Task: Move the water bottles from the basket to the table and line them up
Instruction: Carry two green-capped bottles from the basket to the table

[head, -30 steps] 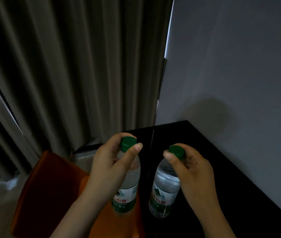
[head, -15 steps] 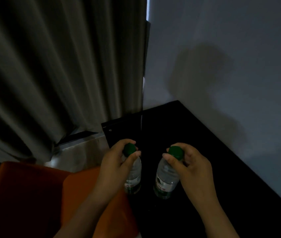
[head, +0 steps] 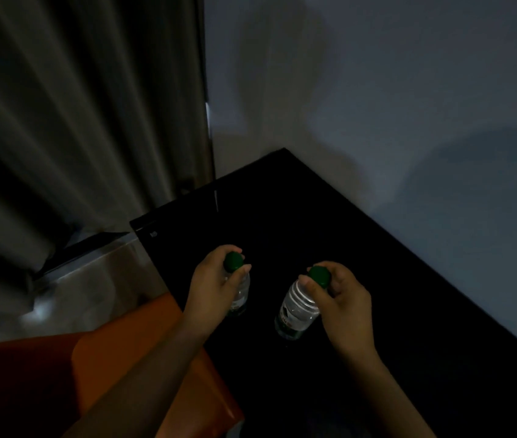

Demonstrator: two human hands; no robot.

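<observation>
Two clear water bottles with green caps are over the black table (head: 329,216). My left hand (head: 212,286) grips the left bottle (head: 240,290) by its neck and cap, near the table's left edge. My right hand (head: 342,298) grips the right bottle (head: 296,308) at its cap; that bottle leans a little to the left. Whether either base touches the dark tabletop I cannot tell. The basket is out of view.
An orange seat or cushion (head: 118,374) sits at the lower left, against the table's edge. Grey curtains (head: 77,105) hang at the left, and a pale wall (head: 393,105) runs along the table's far and right sides. Pale floor (head: 92,286) shows below the curtains.
Both hands carried the bottles from above the orange seat's edge forward and down over the black table. The bottles now stand further apart, and the view has tilted downward.
</observation>
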